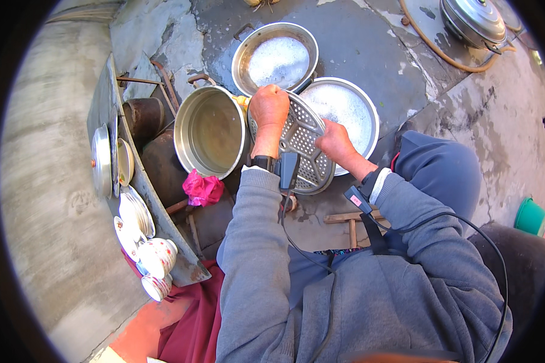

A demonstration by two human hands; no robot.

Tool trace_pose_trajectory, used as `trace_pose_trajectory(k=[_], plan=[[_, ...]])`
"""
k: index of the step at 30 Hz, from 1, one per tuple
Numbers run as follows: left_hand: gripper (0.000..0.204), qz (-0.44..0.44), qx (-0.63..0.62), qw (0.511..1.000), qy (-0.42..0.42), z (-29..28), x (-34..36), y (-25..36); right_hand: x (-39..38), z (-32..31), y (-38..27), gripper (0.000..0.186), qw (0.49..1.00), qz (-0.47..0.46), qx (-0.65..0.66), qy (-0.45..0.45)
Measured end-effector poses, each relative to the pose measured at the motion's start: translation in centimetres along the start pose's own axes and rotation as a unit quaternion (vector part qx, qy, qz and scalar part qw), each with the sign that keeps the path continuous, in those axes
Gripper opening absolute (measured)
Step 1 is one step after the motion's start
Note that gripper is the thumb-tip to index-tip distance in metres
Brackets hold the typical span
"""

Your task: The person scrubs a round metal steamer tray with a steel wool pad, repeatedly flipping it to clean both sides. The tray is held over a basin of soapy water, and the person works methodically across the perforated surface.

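Observation:
My left hand (269, 110) is closed at the upper rim of a perforated metal steamer tray (300, 142), held tilted in front of me. My right hand (336, 140) is closed on the same tray at its right side. Something yellow (242, 101) shows just left of my left hand, partly hidden. Behind the tray, an oval-looking basin (274, 45) and a round basin (348, 100) hold white suds. Left of the tray stands a deep metal pot (209, 130) with cloudy water in it. A crumpled pink cloth or bag (203, 189) lies below the pot.
A slanted board (181, 254) at left bears metal lids (101, 162) and stacked patterned bowls and plates (157, 260). A lidded pot (473, 21) and a hose (439, 51) are at upper right. A green basin (530, 215) sits far right. Wooden pieces (351, 221) lie below the tray.

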State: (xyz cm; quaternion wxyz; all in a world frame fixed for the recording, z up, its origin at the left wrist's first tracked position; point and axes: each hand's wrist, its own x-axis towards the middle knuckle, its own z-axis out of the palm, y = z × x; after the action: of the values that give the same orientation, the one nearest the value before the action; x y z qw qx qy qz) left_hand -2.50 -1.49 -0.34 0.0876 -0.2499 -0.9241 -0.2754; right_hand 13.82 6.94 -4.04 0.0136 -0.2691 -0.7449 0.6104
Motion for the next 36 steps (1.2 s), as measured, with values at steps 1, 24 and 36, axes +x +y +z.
trace_pose_trajectory(k=[1, 24, 36], plan=[[0.015, 0.003, -0.005, 1.000, -0.003, 0.0, -0.5, 0.2, -0.1, 0.0, 0.0, 0.042, 1.000, 0.006, 0.016, 0.001], [0.012, 0.015, 0.020, 0.999, -0.031, 0.6, 0.1, -0.8, -0.3, 0.3, -0.1, 0.032, 0.999, 0.001, 0.018, 0.028], [0.014, 0.049, 0.021, 0.997, -0.058, 0.6, -0.1, -0.6, 0.1, 0.3, 0.5, 0.031, 1.000, 0.001, -0.001, 0.029]])
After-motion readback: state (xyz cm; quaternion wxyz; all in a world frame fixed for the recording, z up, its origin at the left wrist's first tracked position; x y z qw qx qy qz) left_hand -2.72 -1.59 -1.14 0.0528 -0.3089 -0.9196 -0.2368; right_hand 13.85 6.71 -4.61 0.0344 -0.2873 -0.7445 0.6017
